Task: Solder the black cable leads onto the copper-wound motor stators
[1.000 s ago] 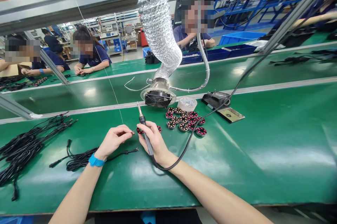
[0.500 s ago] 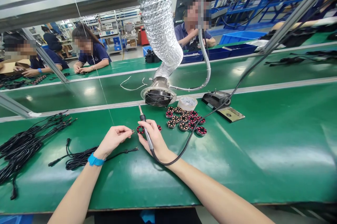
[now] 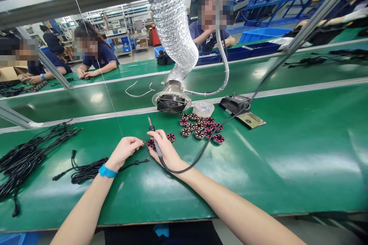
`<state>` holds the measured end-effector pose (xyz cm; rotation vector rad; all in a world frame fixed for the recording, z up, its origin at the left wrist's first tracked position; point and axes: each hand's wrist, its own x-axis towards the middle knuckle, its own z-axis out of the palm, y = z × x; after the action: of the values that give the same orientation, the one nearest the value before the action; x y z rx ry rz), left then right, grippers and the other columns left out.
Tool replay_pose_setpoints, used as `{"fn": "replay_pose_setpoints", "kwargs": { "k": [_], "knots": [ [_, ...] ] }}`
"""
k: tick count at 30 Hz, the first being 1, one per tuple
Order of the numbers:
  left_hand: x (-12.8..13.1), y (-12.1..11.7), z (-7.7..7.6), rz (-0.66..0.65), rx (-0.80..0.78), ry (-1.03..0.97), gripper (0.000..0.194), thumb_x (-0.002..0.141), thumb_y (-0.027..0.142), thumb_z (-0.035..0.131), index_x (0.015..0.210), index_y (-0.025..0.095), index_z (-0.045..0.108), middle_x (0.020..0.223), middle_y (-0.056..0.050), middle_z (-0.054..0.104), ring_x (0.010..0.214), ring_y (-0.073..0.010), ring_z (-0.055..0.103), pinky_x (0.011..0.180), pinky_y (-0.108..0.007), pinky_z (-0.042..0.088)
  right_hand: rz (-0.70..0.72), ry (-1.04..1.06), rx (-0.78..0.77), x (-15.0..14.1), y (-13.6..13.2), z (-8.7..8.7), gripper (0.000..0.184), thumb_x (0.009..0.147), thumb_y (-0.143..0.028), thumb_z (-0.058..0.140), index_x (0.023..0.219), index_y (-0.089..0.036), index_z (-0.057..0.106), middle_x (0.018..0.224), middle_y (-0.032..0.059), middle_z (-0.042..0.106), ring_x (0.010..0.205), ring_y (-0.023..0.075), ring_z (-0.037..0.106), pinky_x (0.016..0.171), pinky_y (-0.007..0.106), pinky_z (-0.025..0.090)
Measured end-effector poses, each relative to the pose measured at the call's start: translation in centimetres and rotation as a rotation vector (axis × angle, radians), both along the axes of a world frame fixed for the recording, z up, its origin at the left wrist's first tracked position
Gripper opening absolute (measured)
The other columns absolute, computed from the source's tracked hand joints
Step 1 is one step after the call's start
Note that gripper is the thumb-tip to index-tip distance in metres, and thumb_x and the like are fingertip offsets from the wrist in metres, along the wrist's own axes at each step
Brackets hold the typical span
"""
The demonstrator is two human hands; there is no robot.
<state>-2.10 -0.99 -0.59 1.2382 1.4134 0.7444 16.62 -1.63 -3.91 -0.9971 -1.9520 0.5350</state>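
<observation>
My right hand (image 3: 166,149) is closed around a soldering iron (image 3: 156,144), its tip pointing up and away from me. A small round motor stator (image 3: 151,143) with red windings is at that hand's fingertips. My left hand (image 3: 126,152) is closed in a pinch just left of this stator, with what looks like a thin wire at the fingertips; its detail is too small to make out. Another stator (image 3: 171,137) lies just beyond my right hand. Below my left hand rests a coiled black cable (image 3: 89,171), its bare end reaching toward the right.
Several stators (image 3: 199,126) cluster by a tape roll (image 3: 203,109). A fan hood (image 3: 171,104) on a foil duct hangs above. The iron's cord crosses to a black stand (image 3: 235,105). Black cables (image 3: 25,160) pile at left. A thin line (image 3: 110,97) hangs down. Co-workers sit opposite.
The view has shifted slightly. My right hand has tilted a little, and my left fingertips are closer to the stator. The stator beyond my right hand now shows more fully.
</observation>
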Motion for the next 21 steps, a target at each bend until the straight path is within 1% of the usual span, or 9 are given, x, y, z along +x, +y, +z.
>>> {"fn": "replay_pose_setpoints", "kwargs": {
  "k": [4, 11, 17, 21],
  "knots": [
    [0.04, 0.01, -0.10, 0.026, -0.005, 0.029, 0.033, 0.067, 0.044, 0.073, 0.074, 0.012, 0.067, 0.052, 0.007, 0.042, 0.044, -0.0046, 0.024, 0.044, -0.023, 0.012, 0.007, 0.012, 0.004, -0.05, 0.08, -0.14, 0.056, 0.080, -0.003, 0.058, 0.131, -0.024, 0.047, 0.116, 0.0082, 0.051, 0.091, 0.0181, 0.064, 0.084, 0.034, 0.057],
    [0.22, 0.01, -0.20, 0.070, -0.020, 0.056, 0.033, 0.064, 0.043, 0.074, 0.075, 0.013, 0.067, 0.046, 0.009, 0.035, 0.042, -0.0046, 0.022, 0.044, -0.023, 0.009, 0.013, 0.035, -0.008, -0.08, 0.14, -0.17, 0.056, 0.079, -0.003, 0.058, 0.130, -0.023, 0.048, 0.116, 0.0080, 0.052, 0.091, 0.0180, 0.065, 0.084, 0.035, 0.056],
    [0.30, 0.06, -0.18, 0.037, -0.018, 0.027, 0.032, 0.068, 0.045, 0.072, 0.068, 0.015, 0.061, 0.050, 0.009, 0.036, 0.041, -0.0037, 0.022, 0.042, -0.023, 0.009, 0.029, 0.041, -0.022, -0.07, 0.23, -0.16, 0.056, 0.079, -0.003, 0.058, 0.130, -0.024, 0.048, 0.115, 0.0076, 0.052, 0.094, 0.0191, 0.064, 0.086, 0.035, 0.055],
    [0.35, 0.03, -0.12, 0.024, -0.019, 0.025, 0.034, 0.069, 0.047, 0.071, 0.066, 0.015, 0.060, 0.050, 0.009, 0.035, 0.041, -0.0038, 0.021, 0.042, -0.024, 0.009, 0.024, 0.048, -0.027, -0.08, 0.23, -0.22, 0.056, 0.079, -0.003, 0.058, 0.130, -0.024, 0.048, 0.116, 0.0079, 0.052, 0.094, 0.0191, 0.064, 0.087, 0.035, 0.055]
  ]
}}
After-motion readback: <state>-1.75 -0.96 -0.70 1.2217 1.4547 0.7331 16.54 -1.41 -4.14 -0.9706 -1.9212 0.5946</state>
